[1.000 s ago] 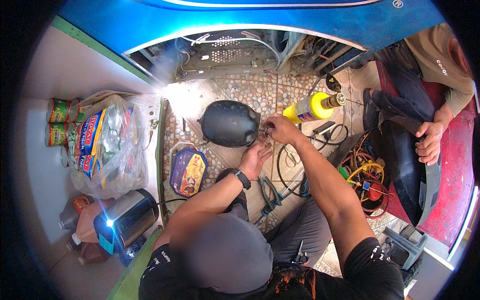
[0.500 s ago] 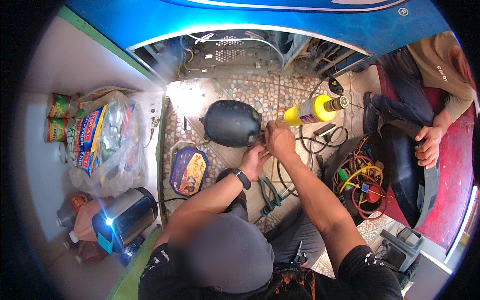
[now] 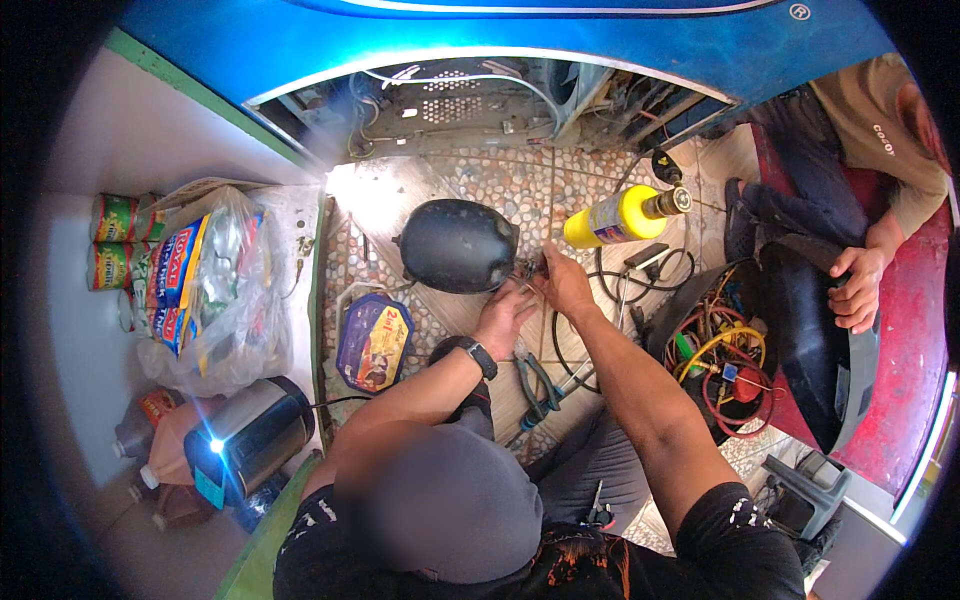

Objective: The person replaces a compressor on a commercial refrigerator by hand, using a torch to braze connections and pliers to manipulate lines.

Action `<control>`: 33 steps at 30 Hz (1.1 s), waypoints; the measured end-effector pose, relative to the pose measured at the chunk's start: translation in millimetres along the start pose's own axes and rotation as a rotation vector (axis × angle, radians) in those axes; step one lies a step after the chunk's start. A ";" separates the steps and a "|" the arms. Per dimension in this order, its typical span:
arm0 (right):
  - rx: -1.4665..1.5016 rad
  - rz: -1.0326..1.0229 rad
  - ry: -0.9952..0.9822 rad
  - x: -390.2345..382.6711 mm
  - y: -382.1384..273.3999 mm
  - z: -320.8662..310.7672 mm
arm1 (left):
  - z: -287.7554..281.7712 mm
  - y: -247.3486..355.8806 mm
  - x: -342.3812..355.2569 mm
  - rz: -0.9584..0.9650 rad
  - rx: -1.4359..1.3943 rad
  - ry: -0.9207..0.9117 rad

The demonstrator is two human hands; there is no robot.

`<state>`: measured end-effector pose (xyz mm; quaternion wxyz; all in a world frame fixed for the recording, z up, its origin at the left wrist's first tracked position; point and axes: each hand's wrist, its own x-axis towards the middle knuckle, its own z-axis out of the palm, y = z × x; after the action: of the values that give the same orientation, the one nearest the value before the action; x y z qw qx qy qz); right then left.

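A black, rounded compressor [image 3: 458,246] lies on the pebble-patterned floor in front of me. Both my hands work at its right end, where small metal parts or thin tubes show. My left hand [image 3: 504,318] is just below that end, its fingers bent together; whatever they hold is too small to make out. Close on its right, my right hand [image 3: 566,284] has its fingertips pinched by the same small parts. Right of the compressor a yellow gas canister [image 3: 615,217] lies on its side. Pliers with dark blue handles [image 3: 540,392] rest below my hands.
A purple plastic tub [image 3: 374,342] sits left of my arm. At right is an open black bag [image 3: 716,360] with coiled hoses; beside it another person's hand [image 3: 854,288] rests on its flap. A blue cabinet [image 3: 400,35] with an open bottom stands ahead. Black cable [image 3: 690,265] curls near the canister.
My right hand has drawn slightly away from my left, opening a small gap where the fingers had overlapped. My left hand stays near the compressor's end. The whole view has shifted a little.
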<state>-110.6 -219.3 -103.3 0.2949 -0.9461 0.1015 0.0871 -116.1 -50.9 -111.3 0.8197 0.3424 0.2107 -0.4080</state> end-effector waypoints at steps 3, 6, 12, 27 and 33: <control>-0.025 -0.028 -0.004 7.3 -9.9 1.2 | -7.7 -4.2 3.0 0.016 -0.027 0.052; -0.045 -0.092 0.042 11.8 6.7 7.1 | -2.5 -2.4 3.4 0.001 0.004 -0.005; -0.022 -0.163 0.035 25.7 -8.3 -2.9 | -2.1 -0.9 1.6 0.007 -0.070 0.023; 0.929 0.499 0.161 -6.8 -22.5 9.8 | -18.7 -9.7 13.2 -0.004 -0.062 -0.108; 1.049 0.445 -0.096 0.6 -6.2 5.9 | -10.5 -0.7 8.6 0.006 -0.023 -0.072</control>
<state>-109.1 -211.0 -104.9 0.7038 -0.6240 0.3145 0.1280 -112.4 -48.0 -124.0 0.8319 0.3187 0.1848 -0.4150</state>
